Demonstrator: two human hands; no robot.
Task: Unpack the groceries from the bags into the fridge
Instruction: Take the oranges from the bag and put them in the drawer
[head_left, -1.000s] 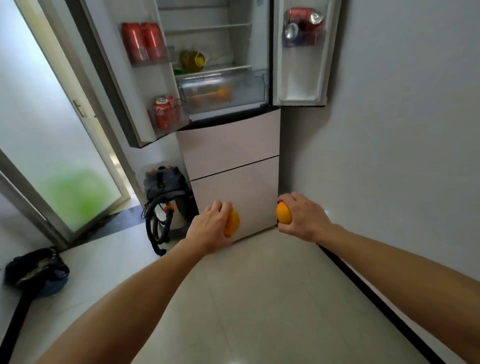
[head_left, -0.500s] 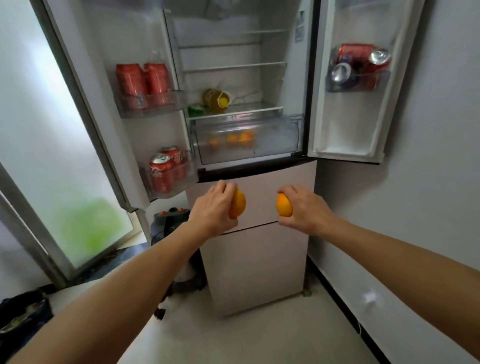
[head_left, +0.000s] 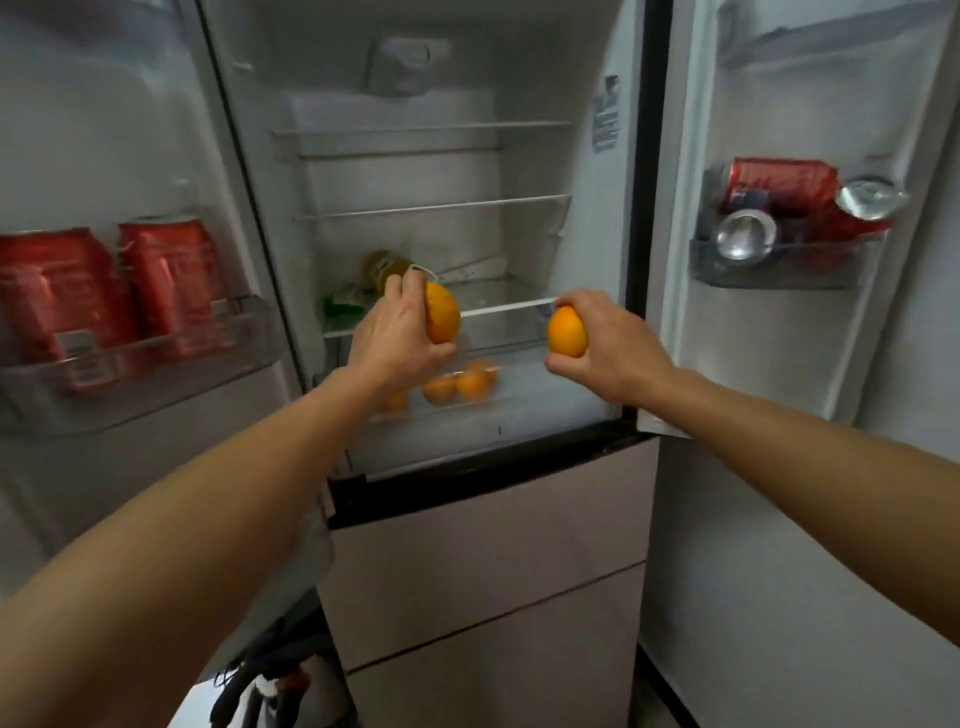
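Observation:
The fridge (head_left: 519, 83) stands open right in front of me, both upper doors swung wide. My left hand (head_left: 392, 338) grips an orange (head_left: 442, 318) in front of the lowest glass shelf. My right hand (head_left: 613, 345) grips a second orange (head_left: 567, 331) at the same height, near the fridge's right wall. Both hands hover just above the clear crisper drawer (head_left: 545, 410), which holds several oranges (head_left: 457, 387). A yellow bottle (head_left: 382, 267) lies on the shelf behind my left hand, partly hidden.
Red cans (head_left: 109, 291) stand in the left door's rack (head_left: 135, 369); more red cans (head_left: 800, 202) lie in the right door's bin (head_left: 779, 267). Two upper glass shelves (head_left: 431, 208) are bare. Beige lower drawers (head_left: 493, 561) are closed. A vacuum cleaner (head_left: 275, 691) sits at the bottom left.
I have moved close to the fridge. Both hands rose with their oranges from the lower drawers' height to the crisper's top.

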